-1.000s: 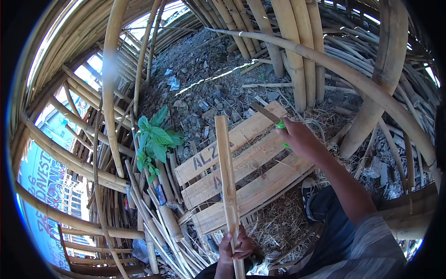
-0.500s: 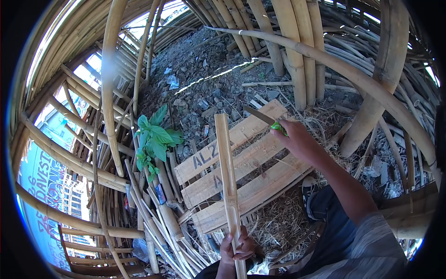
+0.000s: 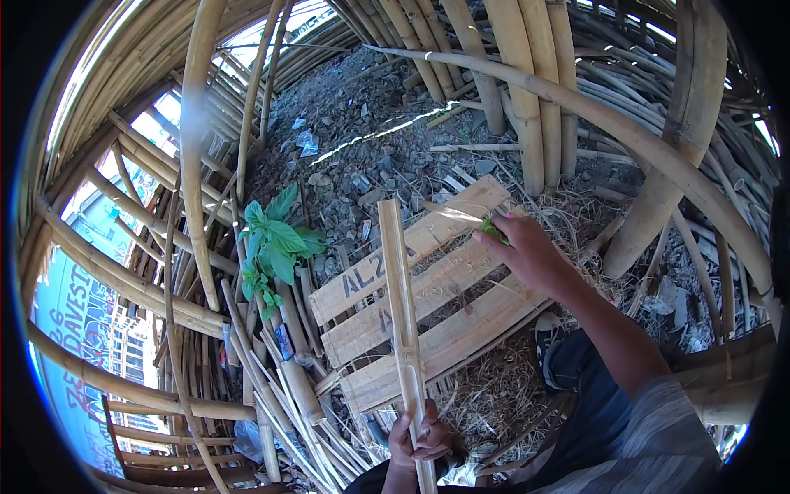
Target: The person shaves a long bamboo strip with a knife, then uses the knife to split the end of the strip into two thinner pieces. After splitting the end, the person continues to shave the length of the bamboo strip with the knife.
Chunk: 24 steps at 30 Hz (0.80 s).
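Note:
A split bamboo strip (image 3: 401, 288), its hollow inner side facing me, stands nearly upright in the middle of the view. Low on it, my left hand (image 3: 421, 440) is wrapped round the strip. My right hand (image 3: 527, 251) grips a knife (image 3: 453, 213) by its green handle. Its blade catches the light and points left toward the strip's upper end, with a gap between them. Behind the strip lies a slatted wooden pallet (image 3: 461, 284) with dark stencilled letters on its boards.
A leafy green plant (image 3: 276, 243) grows left of the pallet. Thin bamboo slivers (image 3: 309, 449) lie at the lower left. Thick bamboo poles (image 3: 517, 90) rise behind, and a long bent pole (image 3: 609, 119) arches over the right side. Shavings (image 3: 494, 395) cover the ground beside my shoe (image 3: 550, 346).
The knife in my right hand has turned so its blade lies flatter and shines, its tip slightly lower and further left. My left hand and the strip have barely moved.

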Each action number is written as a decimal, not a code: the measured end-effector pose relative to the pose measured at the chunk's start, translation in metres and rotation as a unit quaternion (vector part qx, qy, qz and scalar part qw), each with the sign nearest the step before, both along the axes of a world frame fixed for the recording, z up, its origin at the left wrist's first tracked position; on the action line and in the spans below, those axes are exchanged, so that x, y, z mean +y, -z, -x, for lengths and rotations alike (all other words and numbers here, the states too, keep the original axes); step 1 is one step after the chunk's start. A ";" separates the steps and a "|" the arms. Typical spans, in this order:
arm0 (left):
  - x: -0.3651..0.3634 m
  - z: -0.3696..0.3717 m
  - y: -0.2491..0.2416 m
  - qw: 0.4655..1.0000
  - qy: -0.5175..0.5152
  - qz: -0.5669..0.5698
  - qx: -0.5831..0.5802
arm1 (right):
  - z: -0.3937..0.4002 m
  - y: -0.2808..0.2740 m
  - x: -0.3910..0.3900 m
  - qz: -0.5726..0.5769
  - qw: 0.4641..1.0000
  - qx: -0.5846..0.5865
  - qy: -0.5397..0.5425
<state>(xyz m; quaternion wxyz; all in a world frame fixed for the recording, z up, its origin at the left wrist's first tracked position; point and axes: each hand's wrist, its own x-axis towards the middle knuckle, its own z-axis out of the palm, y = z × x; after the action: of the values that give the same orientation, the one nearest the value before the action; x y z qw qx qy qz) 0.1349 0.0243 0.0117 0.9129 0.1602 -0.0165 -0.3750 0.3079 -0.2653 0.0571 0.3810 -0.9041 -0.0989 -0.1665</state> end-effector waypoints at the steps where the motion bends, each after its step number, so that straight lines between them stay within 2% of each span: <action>1: 0.000 0.000 -0.002 1.000 0.000 -0.030 -0.002 | 0.001 -0.001 0.001 0.000 1.000 0.000 0.000; 2: -0.002 0.000 -0.003 1.000 0.000 -0.029 -0.003 | 0.002 -0.003 0.001 -0.004 1.000 -0.010 -0.003; 4: -0.009 -0.001 -0.012 0.961 -0.029 -0.269 -0.054 | 0.005 -0.007 0.003 -0.008 1.000 -0.019 -0.007; 5: -0.013 -0.001 -0.015 0.938 -0.035 -0.336 -0.073 | 0.007 -0.009 0.004 0.002 0.997 -0.044 -0.058; 6: -0.015 -0.001 -0.012 0.939 -0.037 -0.335 -0.072 | 0.009 -0.010 0.005 0.013 0.992 -0.068 -0.110; 8: -0.016 -0.002 -0.002 0.907 -0.047 -0.414 -0.070 | 0.013 -0.003 0.014 0.028 0.986 -0.053 -0.155; 10: -0.017 -0.002 -0.003 0.906 -0.051 -0.416 -0.058 | 0.017 0.005 0.024 0.042 0.978 -0.036 -0.200; 12: -0.017 -0.003 -0.004 0.908 -0.058 -0.411 -0.060 | 0.019 0.011 0.032 0.077 0.967 -0.082 -0.227; 13: -0.019 -0.003 -0.005 0.908 -0.060 -0.411 -0.057 | 0.018 0.010 0.031 0.079 0.971 -0.037 -0.224; 15: -0.023 -0.003 -0.003 0.824 -0.060 -0.551 -0.120 | 0.010 0.012 0.027 0.073 0.978 -0.014 -0.196; 18: -0.031 0.002 0.010 0.799 -0.048 -0.583 -0.141 | 0.001 0.007 0.018 0.090 0.986 0.019 -0.137; 20: -0.030 0.005 0.020 0.801 -0.048 -0.573 -0.169 | -0.005 0.010 0.013 0.108 0.992 -0.004 -0.058; 21: -0.029 0.004 0.018 0.822 -0.041 -0.550 -0.140 | -0.004 0.010 0.014 0.112 0.992 -0.004 -0.060; 23: -0.030 0.002 0.014 0.862 -0.042 -0.500 -0.071 | 0.004 0.010 0.024 0.071 0.978 0.079 -0.181; 24: -0.031 -0.001 0.009 0.864 -0.047 -0.497 -0.068 | 0.008 0.016 0.029 0.076 0.976 0.079 -0.186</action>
<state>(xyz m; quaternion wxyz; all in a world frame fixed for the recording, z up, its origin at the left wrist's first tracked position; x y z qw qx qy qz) 0.1356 -0.0065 0.0029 0.7256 0.6183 0.1176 -0.2782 0.3003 -0.2366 0.0413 0.3425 -0.9063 -0.2473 -0.0128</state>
